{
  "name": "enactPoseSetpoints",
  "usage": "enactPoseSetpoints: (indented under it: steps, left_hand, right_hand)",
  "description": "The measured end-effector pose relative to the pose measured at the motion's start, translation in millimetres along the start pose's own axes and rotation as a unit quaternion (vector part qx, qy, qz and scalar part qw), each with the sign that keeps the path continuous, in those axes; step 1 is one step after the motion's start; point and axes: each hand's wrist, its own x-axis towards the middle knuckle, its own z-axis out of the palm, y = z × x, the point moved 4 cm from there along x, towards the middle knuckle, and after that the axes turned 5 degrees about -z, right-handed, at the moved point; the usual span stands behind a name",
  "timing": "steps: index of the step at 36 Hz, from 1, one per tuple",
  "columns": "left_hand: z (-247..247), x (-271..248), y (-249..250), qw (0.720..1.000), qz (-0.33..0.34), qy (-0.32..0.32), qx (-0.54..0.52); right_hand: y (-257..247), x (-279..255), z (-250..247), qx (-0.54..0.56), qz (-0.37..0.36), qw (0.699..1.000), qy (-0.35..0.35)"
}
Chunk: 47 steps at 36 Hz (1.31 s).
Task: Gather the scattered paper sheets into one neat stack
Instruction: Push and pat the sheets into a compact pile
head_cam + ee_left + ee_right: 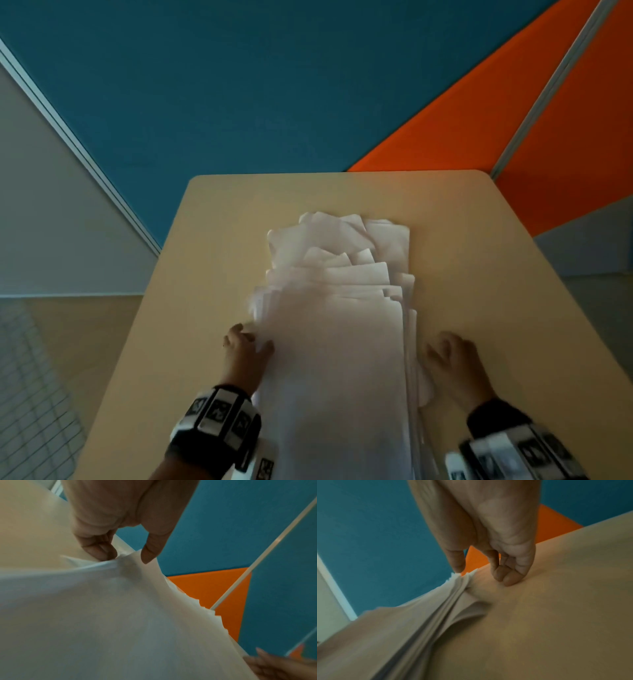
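We see the paper sheets [339,329] lying in a long, loose pile down the middle of the tan table [479,246], the far ends fanned and uneven, the near part more squared but with edges stepped along the right side. Our left hand [245,356] is at the pile's left edge; in the left wrist view its curled fingers [97,550] and thumb close on the rim of the top sheets, a narrow grip that pinches the paper. Our right hand [455,363] sits just beside the pile's right edge; the right wrist view shows its fingers [508,574] bent with tips on the table, thumb near the sheet ends, holding nothing. Both wrists wear banded camera mounts [219,425]. Beyond the table stand blue panels [274,85] and orange panels [479,120].
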Motion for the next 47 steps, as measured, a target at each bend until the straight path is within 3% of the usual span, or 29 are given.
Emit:
enactPoseSetpoints:
  steps: [5,10,15,21,26,30,35,38,40,43,47]
  left_hand:
    - [9.6,17.1,33.3,0.999,-0.034,-0.009,-0.014]
    - [28.6,33.2,51.5,0.996,-0.083,-0.045,0.001]
    - [33.7,32.7,61.0,0.998,-0.025,-0.043,0.033]
    - [17.1,49.7,68.5,0.999,-0.031,0.015,-0.027]
    - [29.5,64.8,97.4,0.999,-0.02,-0.015,-0.047]
    - [37.5,73.7,107.3,0.999,-0.024,-0.033,-0.001]
    - [38.4,74.9,102.2,0.996,0.031,-0.082,0.027]
    - [25.8,76.6,92.7,0.995,0.071,-0.064,-0.013]
    - [15.0,76.9,82.6,0.996,0.062,-0.055,-0.038]
    - [5.1,78.5,71.8,0.998,0.029,-0.062,-0.015]
    - [7.9,56.2,68.9,0.99,0.081,-0.093,0.075]
  right_hand:
    - [-17.1,45.2,1.3,0.022,0.031,0.999,0.008]
    - [-49.7,55.5,26.6,-0.002,0.018,1.0,0.002]
    - [-49.3,59.9,33.2,0.005,-0.021,0.999,-0.047]
    - [-37.3,86.7,6.8,0.014,0.003,1.0,0.02]
    - [-64.3,105.5,17.4,0.017,-0.006,1.0,-0.001]
    - [-85.0,111.2,30.7,-0.016,-0.035,0.999,-0.031]
    - [-89.8,108.2,27.6,-0.013,-0.079,0.993,-0.088]
    - [-70.8,104.5,10.4,0.017,-0.041,0.998,-0.041]
    - [-50.4,97.0,-1.3,0.022,-0.009,1.0,0.005]
    - [-28.3,84.8,-3.6,-0.013,0.009,1.0,0.008]
    - [-29.7,53.7,21.3,-0.022,-0.046,0.999,0.007]
